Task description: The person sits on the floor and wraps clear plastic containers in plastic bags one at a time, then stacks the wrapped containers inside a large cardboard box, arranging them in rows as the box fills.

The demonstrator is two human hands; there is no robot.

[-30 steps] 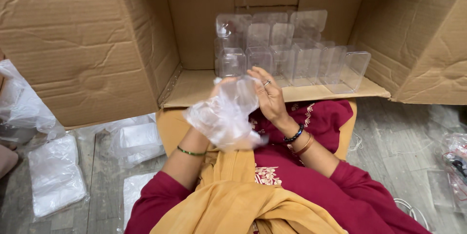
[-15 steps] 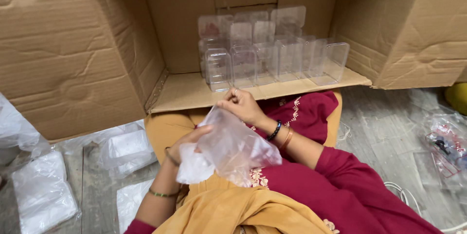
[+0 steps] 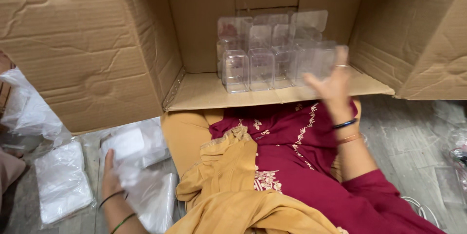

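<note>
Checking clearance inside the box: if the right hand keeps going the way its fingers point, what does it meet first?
Probably the clear containers stacked in the cardboard box; the right hand looks almost at their near edge, though blur hides the gap.

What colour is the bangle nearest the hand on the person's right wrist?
Black, a thin bangle just below the right hand; clearest in the head view.

We have a single view, from the head, looking down and forward over our lap into the open cardboard box (image 3: 272,93) lying on its side, near enough that its flaps run off frame.
</note>
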